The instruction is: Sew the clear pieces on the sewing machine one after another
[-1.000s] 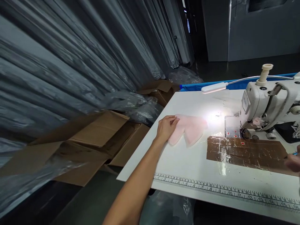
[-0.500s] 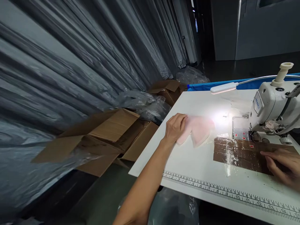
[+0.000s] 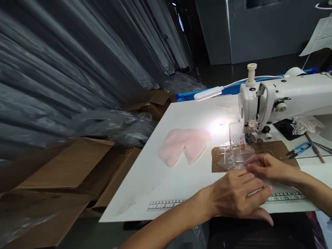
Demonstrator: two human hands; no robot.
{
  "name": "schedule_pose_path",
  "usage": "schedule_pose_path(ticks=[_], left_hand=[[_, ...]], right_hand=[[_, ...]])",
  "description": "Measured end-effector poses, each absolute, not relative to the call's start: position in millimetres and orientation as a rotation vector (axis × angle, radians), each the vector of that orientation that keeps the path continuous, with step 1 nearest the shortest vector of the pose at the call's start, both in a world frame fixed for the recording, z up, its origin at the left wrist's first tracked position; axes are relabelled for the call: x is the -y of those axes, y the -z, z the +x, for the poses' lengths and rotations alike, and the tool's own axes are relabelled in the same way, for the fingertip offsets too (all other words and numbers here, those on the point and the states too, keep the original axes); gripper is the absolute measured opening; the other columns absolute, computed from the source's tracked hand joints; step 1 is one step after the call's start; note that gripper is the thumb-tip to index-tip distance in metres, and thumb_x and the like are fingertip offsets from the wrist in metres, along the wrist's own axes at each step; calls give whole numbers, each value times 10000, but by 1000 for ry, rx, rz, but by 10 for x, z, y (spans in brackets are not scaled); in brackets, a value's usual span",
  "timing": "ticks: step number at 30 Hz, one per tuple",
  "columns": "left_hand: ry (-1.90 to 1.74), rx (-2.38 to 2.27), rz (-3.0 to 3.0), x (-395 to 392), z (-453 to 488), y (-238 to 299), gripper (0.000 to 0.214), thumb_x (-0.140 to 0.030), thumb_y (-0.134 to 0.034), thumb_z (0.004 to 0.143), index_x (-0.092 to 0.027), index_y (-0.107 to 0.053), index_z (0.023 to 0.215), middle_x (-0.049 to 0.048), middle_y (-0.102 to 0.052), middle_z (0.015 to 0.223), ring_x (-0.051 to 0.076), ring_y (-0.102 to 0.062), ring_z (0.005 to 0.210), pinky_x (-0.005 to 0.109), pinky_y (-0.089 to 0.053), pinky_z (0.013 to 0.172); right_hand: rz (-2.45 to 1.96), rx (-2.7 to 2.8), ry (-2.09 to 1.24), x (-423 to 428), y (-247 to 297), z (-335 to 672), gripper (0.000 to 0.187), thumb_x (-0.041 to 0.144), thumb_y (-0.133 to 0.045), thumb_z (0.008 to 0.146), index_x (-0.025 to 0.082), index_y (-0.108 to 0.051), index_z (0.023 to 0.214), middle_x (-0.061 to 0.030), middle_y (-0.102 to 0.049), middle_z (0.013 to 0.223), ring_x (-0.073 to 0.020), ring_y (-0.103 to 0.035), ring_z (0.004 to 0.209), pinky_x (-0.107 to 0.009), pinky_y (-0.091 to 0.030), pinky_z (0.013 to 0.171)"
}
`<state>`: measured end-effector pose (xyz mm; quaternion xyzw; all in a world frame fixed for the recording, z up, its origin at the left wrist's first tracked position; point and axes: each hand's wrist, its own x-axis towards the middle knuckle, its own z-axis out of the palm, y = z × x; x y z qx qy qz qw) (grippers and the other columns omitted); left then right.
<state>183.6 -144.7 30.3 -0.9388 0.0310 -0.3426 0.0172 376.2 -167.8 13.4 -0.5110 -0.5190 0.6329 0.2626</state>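
A silvery curtain (image 3: 64, 62) hangs left of the table (image 3: 145, 186); behind the table, a grey wall (image 3: 264, 34) meets dark floor (image 3: 219, 74).

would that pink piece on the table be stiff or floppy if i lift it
The pink piece lies thin and flat on the white table, so it would probably droop when lifted by one edge. Its soft, cloth-like look suggests it is light. Being flat, it would likely slide or wrinkle, not roll.
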Motion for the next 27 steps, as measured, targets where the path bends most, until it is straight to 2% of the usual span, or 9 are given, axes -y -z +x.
schedule_pose_path(ticks=[2, 5, 8, 10, 12, 16, 21, 24, 27], left_hand=[[1090, -27, -3101, 1401, 1874, -371, 361, -356, -521, 991, -68, -567, 1204, 122, -732, 950, 204, -693, 851, 337, -613, 737], [870, 96, -3353, 1236, 1860, -428, 429, -290, -406, 1007, -70, -463, 1371, 203, -683, 1230, 265, -646, 1159, 473, -554, 992], [649, 212, -3570, 1110, 1805, -388, 435, -249, -447, 973, -132, -495, 1390, 143, -718, 1178, 243, -666, 1122, 513, -480, 1085], [616, 300, -3685, 1059, 1752, -335, 401, -260, -514, 950, -168, -572, 1336, 78, -753, 993, 200, -699, 941, 477, -508, 1043], [691, 488, -3746, 1008, 1689, -280, 361, -285, -560, 936, -179, -635, 1273, 33, -727, 834, 155, -666, 752, 382, -576, 866], [978, 1015, -3591, 876, 1579, -145, 324, -315, -577, 942, -166, -670, 1214, 17, -666, 792, 106, -562, 614, 238, -493, 559], [1129, 972, -3098, 758, 1543, 64, 411, -266, -600, 945, -187, -557, 1346, 47, -646, 939, 148, -619, 753, 285, -541, 639], [1083, 840, -2905, 762, 1568, 98, 458, -252, -625, 942, -211, -513, 1385, 127, -639, 1172, 227, -649, 943, 388, -576, 737], [961, 576, -2979, 820, 1610, 57, 395, -263, -610, 961, -217, -549, 1349, 134, -659, 1253, 255, -661, 1047, 437, -563, 835]], right_hand=[[-1284, 1459, -1730, 1732, -149, 3746, 331, 386, -749, 774, 149, -649, 984, -36, -686, 813, -160, -651, 756, -268, -557, 666], [-1180, 1529, -1855, 1836, -217, 3724, 162, 302, -661, 836, 171, -609, 916, -27, -697, 807, -157, -685, 762, -284, -581, 703], [-1110, 1579, -2122, 1862, -294, 3798, 105, 263, -620, 883, 161, -598, 868, -18, -698, 743, -136, -703, 694, -266, -591, 689], [-1069, 1575, -2250, 1799, -321, 3925, 145, 277, -655, 874, 147, -628, 933, -10, -703, 727, -135, -712, 688, -261, -598, 687], [-1088, 1538, -2257, 1682, -326, 4083, 268, 306, -725, 830, 137, -651, 1023, -6, -713, 736, -131, -711, 675, -245, -594, 660], [-1345, 1419, -1868, 1410, -310, 4303, 256, 291, -782, 795, 132, -681, 969, -27, -728, 792, -107, -696, 666, -192, -563, 607], [-1689, 1296, -1411, 1260, -281, 4264, 74, 178, -693, 848, 139, -690, 910, -30, -698, 735, -115, -661, 664, -200, -508, 589], [-1793, 1456, -1203, 1283, -296, 4218, 82, 234, -649, 871, 157, -675, 859, 10, -621, 627, -116, -577, 589, -224, -431, 543], [-1892, 1664, -935, 1334, -358, 4235, 188, 344, -697, 830, 176, -638, 768, 31, -547, 581, -116, -497, 552, -243, -345, 512]])
